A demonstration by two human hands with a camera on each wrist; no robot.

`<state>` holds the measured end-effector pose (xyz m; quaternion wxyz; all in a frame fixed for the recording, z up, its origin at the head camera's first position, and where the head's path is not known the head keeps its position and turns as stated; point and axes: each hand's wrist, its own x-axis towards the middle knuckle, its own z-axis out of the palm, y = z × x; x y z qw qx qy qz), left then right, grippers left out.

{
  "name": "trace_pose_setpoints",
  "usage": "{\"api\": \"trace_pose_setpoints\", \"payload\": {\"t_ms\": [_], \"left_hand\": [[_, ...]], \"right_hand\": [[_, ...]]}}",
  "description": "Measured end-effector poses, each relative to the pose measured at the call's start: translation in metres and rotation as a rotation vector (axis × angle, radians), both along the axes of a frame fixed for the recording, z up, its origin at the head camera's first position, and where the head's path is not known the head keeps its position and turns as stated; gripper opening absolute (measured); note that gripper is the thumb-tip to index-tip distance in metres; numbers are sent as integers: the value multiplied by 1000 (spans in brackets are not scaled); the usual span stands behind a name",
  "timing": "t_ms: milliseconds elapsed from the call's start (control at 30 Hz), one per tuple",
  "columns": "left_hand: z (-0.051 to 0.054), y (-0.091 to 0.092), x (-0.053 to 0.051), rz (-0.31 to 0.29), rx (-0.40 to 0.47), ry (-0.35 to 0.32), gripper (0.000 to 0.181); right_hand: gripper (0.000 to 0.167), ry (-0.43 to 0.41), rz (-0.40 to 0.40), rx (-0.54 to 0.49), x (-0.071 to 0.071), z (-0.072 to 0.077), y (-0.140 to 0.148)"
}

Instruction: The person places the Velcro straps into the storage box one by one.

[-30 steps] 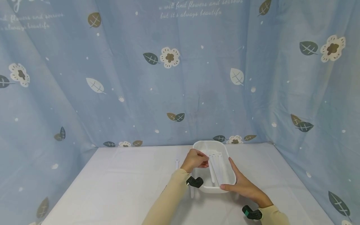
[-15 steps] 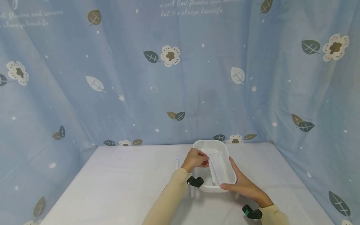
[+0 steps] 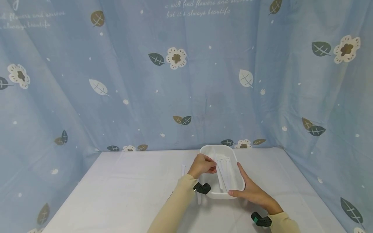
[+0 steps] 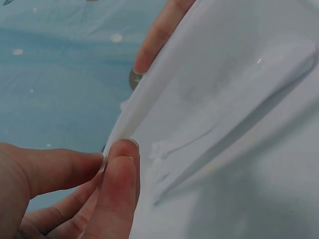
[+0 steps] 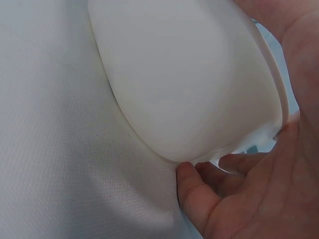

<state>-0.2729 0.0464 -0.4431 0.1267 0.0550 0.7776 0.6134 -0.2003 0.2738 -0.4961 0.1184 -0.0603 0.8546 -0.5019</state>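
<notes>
White strips (image 3: 219,176) are lying together inside the white tray (image 3: 219,196), their long axis running from the far end toward the person, one leaning slightly across. Their far ends, the ones with small slots, are sitting just right of the left hand (image 3: 201,165), while their near ends are pointing toward the front rim, close to the right thumb. So the left hand is being the nearer one at the slotted ends. It's reaching in over the tray's left side, thumb and fingertips coming together; whether they're pinching a strip, I cannot tell. The right hand (image 3: 253,192) is gripping the tray at its right front corner, thumb resting on the front rim, fingers wrapping the outer side. Further out, one loose strip (image 3: 183,169) is lying beside the left wrist, and another strip (image 3: 199,198) is poking out from beneath it, both on the white-covered table (image 3: 131,194). Behind, a blue patterned curtain (image 3: 131,97) is hanging.
</notes>
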Motion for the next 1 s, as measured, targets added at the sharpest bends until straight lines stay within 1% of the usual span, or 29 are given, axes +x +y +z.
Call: {"api": "trace_pose_setpoints", "payload": {"t_ms": [200, 333, 533, 700, 833, 1000], "left_hand": [[1, -1, 1, -14, -8, 11, 9], [1, -1, 1, -21, -6, 11, 10], [0, -1, 0, -14, -4, 7, 10], [1, -2, 1, -19, -20, 16, 11], [1, -2, 2, -19, -16, 14, 10], [1, -2, 3, -14, -6, 26, 9]], "right_hand": [[129, 10, 9, 18, 1, 0, 0], [129, 6, 6, 4, 1, 1, 0], [129, 0, 1, 1, 1, 2, 0], [129, -2, -2, 26, 2, 2, -1], [129, 7, 2, 42, 3, 2, -1], [128, 18, 14, 22, 4, 3, -1]]}}
